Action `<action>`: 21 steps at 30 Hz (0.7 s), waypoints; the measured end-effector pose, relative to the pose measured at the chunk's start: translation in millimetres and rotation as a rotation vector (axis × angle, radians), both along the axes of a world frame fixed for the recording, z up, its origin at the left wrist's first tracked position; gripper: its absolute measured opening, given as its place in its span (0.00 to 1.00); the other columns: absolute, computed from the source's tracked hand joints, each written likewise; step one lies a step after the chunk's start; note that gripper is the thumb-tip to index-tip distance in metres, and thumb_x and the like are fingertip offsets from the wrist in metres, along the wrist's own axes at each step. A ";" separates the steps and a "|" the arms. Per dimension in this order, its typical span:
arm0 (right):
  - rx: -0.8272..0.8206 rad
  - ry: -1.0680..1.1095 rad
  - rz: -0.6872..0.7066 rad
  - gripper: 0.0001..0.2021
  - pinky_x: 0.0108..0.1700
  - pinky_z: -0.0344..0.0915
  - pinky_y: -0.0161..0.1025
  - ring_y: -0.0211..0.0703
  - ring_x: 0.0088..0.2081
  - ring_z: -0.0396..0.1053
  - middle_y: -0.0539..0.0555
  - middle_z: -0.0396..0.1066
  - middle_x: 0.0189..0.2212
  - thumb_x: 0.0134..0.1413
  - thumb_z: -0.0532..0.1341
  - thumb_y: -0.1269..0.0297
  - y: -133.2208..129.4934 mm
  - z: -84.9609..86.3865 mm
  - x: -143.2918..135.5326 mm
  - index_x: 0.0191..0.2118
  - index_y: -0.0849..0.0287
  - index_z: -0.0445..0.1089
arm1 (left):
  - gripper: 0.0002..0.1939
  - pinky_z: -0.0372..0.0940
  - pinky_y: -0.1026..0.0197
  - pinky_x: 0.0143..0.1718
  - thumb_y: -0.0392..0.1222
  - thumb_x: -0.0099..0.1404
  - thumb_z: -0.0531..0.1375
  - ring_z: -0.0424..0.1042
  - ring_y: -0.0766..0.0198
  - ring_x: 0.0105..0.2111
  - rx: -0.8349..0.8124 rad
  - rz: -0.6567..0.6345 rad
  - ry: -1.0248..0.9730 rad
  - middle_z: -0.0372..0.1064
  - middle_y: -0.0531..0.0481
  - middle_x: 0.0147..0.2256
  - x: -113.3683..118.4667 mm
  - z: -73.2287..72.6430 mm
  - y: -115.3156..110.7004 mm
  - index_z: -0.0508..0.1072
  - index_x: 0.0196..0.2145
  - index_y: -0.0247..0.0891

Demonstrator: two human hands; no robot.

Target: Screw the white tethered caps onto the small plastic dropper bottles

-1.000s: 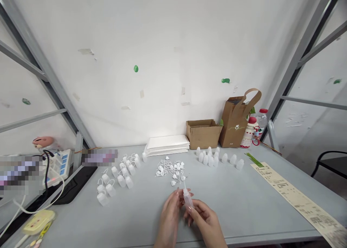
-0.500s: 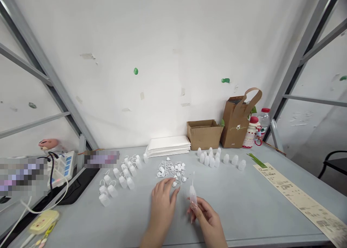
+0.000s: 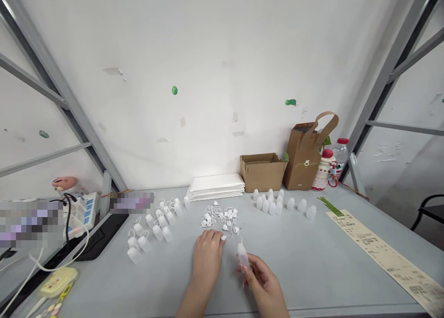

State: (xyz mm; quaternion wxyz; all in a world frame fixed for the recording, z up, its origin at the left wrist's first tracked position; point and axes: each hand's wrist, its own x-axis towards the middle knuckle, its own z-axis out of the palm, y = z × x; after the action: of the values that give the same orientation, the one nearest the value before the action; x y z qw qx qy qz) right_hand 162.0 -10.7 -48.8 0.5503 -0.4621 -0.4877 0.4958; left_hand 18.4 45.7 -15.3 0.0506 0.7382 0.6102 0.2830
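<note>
My right hand [image 3: 262,281] grips a small translucent dropper bottle [image 3: 243,257] upright, tilted slightly left, with a thin pale strip rising from its top. My left hand [image 3: 208,253] is beside it, thumb and fingers pinched on a small white cap [image 3: 224,238] at the near edge of the cap pile. That pile of white caps with strap loops [image 3: 218,216] lies just beyond my hands. To the left stand several capped dropper bottles [image 3: 157,232], many with loops on top. Several bottles without caps [image 3: 272,208] stand at the back right.
White flat sheets [image 3: 217,187] are stacked against the wall beside an open cardboard box [image 3: 263,174], a brown paper bag [image 3: 303,163] and drink bottles [image 3: 323,172]. A long printed paper strip [image 3: 374,251] lies right. A power strip [image 3: 83,216] and cables are left.
My left thumb and fingers have closed together at a white cap. My right hand has shifted slightly left and down with the bottle, tilting it a little more.
</note>
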 end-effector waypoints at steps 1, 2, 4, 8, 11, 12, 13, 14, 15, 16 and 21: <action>-0.003 -0.007 0.002 0.17 0.30 0.65 0.33 0.40 0.25 0.65 0.53 0.72 0.26 0.49 0.60 0.51 0.2 -1.6 1.0 0.39 0.58 0.73 | 0.11 0.61 0.53 0.38 0.31 0.57 0.53 0.69 0.53 0.36 0.001 0.002 -0.023 0.73 0.46 0.31 -0.1 -0.4 0.0 0.75 0.32 0.40; -0.004 -0.012 -0.001 0.18 0.30 0.65 0.33 0.40 0.25 0.65 0.53 0.73 0.27 0.49 0.60 0.51 0.4 -3.2 1.7 0.40 0.58 0.73 | 0.12 0.61 0.52 0.39 0.31 0.57 0.53 0.69 0.53 0.36 0.002 0.004 -0.050 0.73 0.46 0.32 -0.2 -0.8 -0.1 0.74 0.34 0.40; -0.002 -0.026 -0.006 0.19 0.31 0.65 0.34 0.40 0.26 0.65 0.53 0.72 0.26 0.49 0.60 0.50 0.8 -6.3 2.5 0.41 0.58 0.72 | 0.13 0.61 0.51 0.40 0.32 0.58 0.52 0.68 0.52 0.38 0.004 0.006 -0.119 0.72 0.44 0.34 -0.9 -1.5 -0.5 0.74 0.37 0.39; 0.012 -0.064 -0.018 0.17 0.30 0.65 0.33 0.40 0.25 0.65 0.51 0.69 0.23 0.50 0.59 0.51 1.5 -8.4 1.8 0.40 0.58 0.73 | 0.12 0.62 0.50 0.41 0.35 0.58 0.52 0.68 0.54 0.38 -0.008 0.000 -0.294 0.70 0.45 0.35 -4.3 -3.4 -2.3 0.73 0.37 0.40; 0.022 -0.073 -0.022 0.16 0.29 0.64 0.32 0.40 0.24 0.64 0.51 0.68 0.22 0.50 0.60 0.52 1.7 -5.9 0.6 0.39 0.58 0.73 | 0.09 0.63 0.51 0.40 0.36 0.55 0.54 0.69 0.55 0.35 -0.043 0.000 -0.445 0.69 0.47 0.33 -7.4 -5.2 -3.4 0.73 0.32 0.41; 0.027 -0.075 -0.023 0.16 0.29 0.64 0.32 0.39 0.24 0.64 0.51 0.69 0.22 0.50 0.60 0.52 1.5 -4.7 0.1 0.39 0.58 0.73 | 0.08 0.64 0.51 0.39 0.37 0.54 0.55 0.70 0.56 0.34 -0.061 0.003 -0.499 0.69 0.47 0.32 -8.2 -5.5 -3.5 0.73 0.31 0.40; 0.030 -0.077 -0.022 0.15 0.29 0.64 0.32 0.40 0.24 0.64 0.51 0.69 0.22 0.50 0.60 0.53 1.1 -3.4 -0.5 0.38 0.58 0.73 | 0.06 0.64 0.52 0.38 0.37 0.54 0.56 0.70 0.56 0.32 -0.081 0.007 -0.554 0.69 0.47 0.31 -8.7 -5.4 -3.7 0.73 0.29 0.40; 0.034 -0.081 -0.026 0.15 0.29 0.64 0.32 0.40 0.24 0.64 0.51 0.69 0.23 0.49 0.60 0.53 0.6 -2.2 -1.1 0.38 0.58 0.73 | 0.05 0.65 0.52 0.37 0.39 0.53 0.57 0.70 0.57 0.31 -0.107 0.008 -0.613 0.69 0.47 0.31 -8.8 -4.7 -4.1 0.73 0.28 0.40; 0.037 -0.085 -0.036 0.15 0.29 0.64 0.32 0.40 0.25 0.65 0.51 0.69 0.22 0.49 0.60 0.53 0.1 -1.1 -1.7 0.38 0.58 0.73 | 0.05 0.66 0.53 0.37 0.40 0.53 0.58 0.71 0.57 0.31 -0.135 0.004 -0.674 0.70 0.47 0.30 -8.6 -3.4 -4.8 0.73 0.28 0.39; 0.040 -0.090 -0.051 0.15 0.29 0.65 0.32 0.40 0.25 0.65 0.51 0.69 0.22 0.49 0.60 0.53 -0.4 -0.1 -2.3 0.38 0.58 0.73 | 0.06 0.66 0.54 0.36 0.41 0.52 0.59 0.71 0.57 0.30 -0.165 -0.005 -0.732 0.71 0.46 0.30 -8.0 -1.5 -5.9 0.73 0.28 0.38; 0.047 -0.120 -0.053 0.15 0.30 0.65 0.32 0.41 0.25 0.65 0.51 0.69 0.22 0.49 0.60 0.53 0.0 2.1 -2.1 0.37 0.59 0.74 | 0.11 0.67 0.62 0.36 0.40 0.54 0.61 0.72 0.64 0.30 -0.428 -0.088 -1.252 0.72 0.47 0.29 -2.0 13.9 -18.4 0.74 0.36 0.33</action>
State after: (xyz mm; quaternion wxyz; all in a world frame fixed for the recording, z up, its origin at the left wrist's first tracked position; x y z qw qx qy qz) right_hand 159.8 -10.7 -46.7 0.5439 -0.4905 -0.5189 0.4408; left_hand 16.4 27.3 -1.3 0.5529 0.4320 0.4776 0.5287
